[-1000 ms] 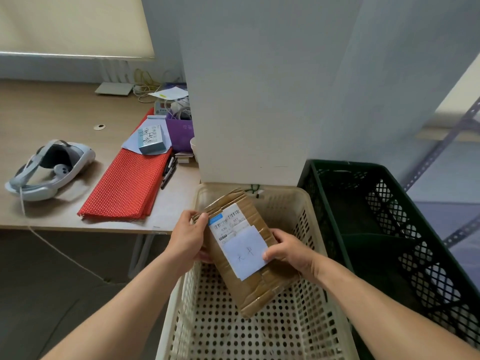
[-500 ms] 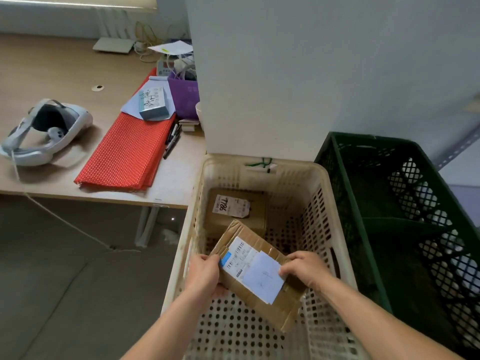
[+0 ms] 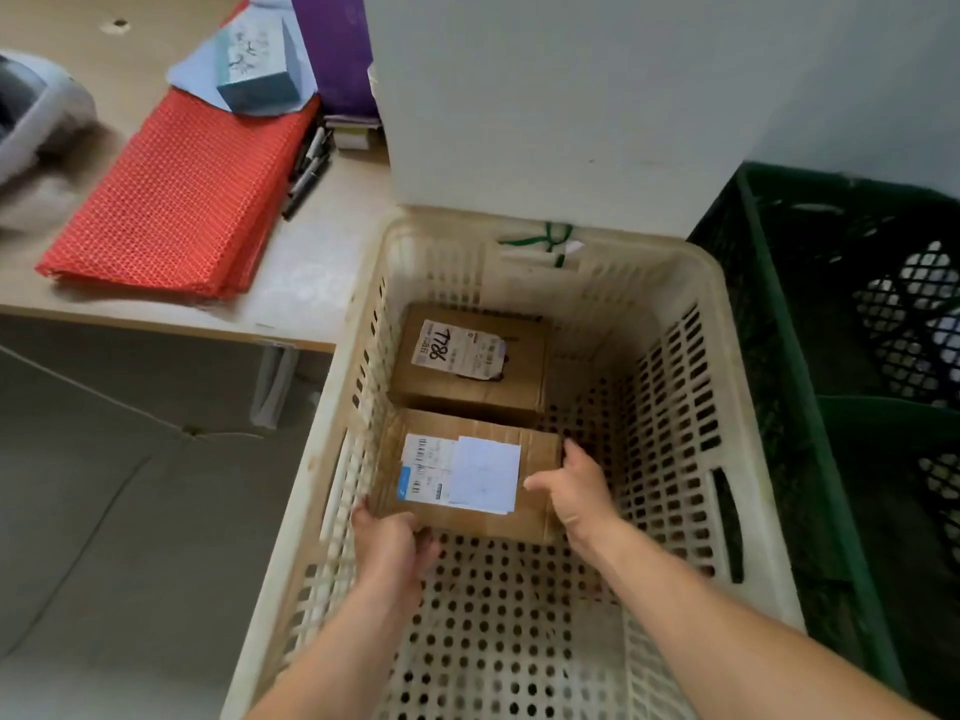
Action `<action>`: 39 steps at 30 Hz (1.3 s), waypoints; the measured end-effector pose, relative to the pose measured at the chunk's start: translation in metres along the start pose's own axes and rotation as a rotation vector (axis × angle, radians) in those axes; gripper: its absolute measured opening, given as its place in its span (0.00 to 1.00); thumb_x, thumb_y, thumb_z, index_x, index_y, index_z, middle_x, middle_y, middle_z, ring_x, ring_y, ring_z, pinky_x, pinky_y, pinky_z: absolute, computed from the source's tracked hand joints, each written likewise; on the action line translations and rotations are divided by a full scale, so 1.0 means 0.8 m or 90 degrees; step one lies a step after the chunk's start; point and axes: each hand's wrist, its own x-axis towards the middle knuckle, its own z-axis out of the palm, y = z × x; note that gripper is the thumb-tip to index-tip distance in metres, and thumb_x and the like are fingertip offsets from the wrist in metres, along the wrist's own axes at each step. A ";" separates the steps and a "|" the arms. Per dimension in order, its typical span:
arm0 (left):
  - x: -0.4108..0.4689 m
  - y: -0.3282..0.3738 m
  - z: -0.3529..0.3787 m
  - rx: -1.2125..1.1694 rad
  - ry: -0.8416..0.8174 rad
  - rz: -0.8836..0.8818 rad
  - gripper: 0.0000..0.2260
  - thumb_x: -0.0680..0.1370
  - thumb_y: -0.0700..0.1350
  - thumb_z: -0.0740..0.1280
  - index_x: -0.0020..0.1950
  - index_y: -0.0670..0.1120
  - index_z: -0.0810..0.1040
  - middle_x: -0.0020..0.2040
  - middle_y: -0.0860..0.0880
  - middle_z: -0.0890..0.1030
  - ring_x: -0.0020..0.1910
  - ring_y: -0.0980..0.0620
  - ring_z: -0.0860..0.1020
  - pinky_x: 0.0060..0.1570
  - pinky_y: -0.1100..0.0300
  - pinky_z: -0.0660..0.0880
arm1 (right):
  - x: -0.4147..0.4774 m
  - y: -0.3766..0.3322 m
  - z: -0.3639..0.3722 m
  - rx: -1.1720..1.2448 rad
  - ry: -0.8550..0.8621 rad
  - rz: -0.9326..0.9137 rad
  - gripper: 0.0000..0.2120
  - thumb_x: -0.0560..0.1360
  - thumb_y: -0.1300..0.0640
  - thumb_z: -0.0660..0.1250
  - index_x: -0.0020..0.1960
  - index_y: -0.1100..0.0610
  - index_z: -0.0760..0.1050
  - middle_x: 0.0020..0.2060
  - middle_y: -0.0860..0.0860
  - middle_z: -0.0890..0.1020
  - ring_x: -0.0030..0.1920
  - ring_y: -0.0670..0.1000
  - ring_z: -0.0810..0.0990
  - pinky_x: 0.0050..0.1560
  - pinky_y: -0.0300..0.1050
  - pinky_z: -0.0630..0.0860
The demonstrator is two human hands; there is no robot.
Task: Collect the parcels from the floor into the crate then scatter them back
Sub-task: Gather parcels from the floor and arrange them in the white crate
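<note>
A cream perforated crate (image 3: 670, 283) stands in front of me. Inside, a flat brown cardboard parcel (image 3: 540, 454) with a barcode label and a white slip lies low by the crate's left wall. My left hand (image 3: 395, 548) grips its near left corner. My right hand (image 3: 576, 496) holds its right edge, thumb on top. Just beyond it, touching, sits a second brown parcel (image 3: 519, 392) with a white label marked 7786, on the crate floor at the far left.
A dark green crate (image 3: 789, 356) stands right against the cream one. To the left is a wooden table (image 3: 306, 283) with a red mesh mat (image 3: 182, 194), pens, a small teal box and a white headset (image 3: 31, 116). A white pillar (image 3: 545, 106) rises behind the crate. Grey floor lies lower left.
Both hands have lowered the tilted parcel from above the rim down into the crate, turning it flat beside the other parcel. My view has dropped toward the crate.
</note>
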 end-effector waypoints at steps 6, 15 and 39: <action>0.011 0.000 0.019 -0.068 0.019 0.011 0.30 0.80 0.31 0.58 0.76 0.56 0.60 0.60 0.45 0.80 0.56 0.41 0.81 0.40 0.55 0.77 | 0.013 -0.005 0.005 0.005 -0.037 -0.034 0.23 0.70 0.74 0.66 0.55 0.51 0.81 0.48 0.49 0.88 0.52 0.53 0.85 0.56 0.57 0.83; 0.014 -0.002 0.048 -0.111 0.008 0.032 0.35 0.79 0.34 0.61 0.80 0.59 0.54 0.63 0.50 0.80 0.57 0.46 0.81 0.44 0.53 0.75 | 0.012 -0.015 0.013 -0.001 -0.042 0.002 0.35 0.71 0.76 0.64 0.73 0.52 0.72 0.57 0.48 0.82 0.53 0.48 0.80 0.47 0.44 0.80; 0.051 -0.001 0.020 -0.083 -0.012 -0.019 0.25 0.82 0.36 0.62 0.77 0.53 0.63 0.63 0.46 0.81 0.59 0.42 0.81 0.37 0.56 0.77 | 0.018 -0.011 0.014 -0.053 -0.069 0.031 0.48 0.73 0.73 0.66 0.84 0.44 0.52 0.73 0.51 0.73 0.66 0.54 0.75 0.65 0.59 0.79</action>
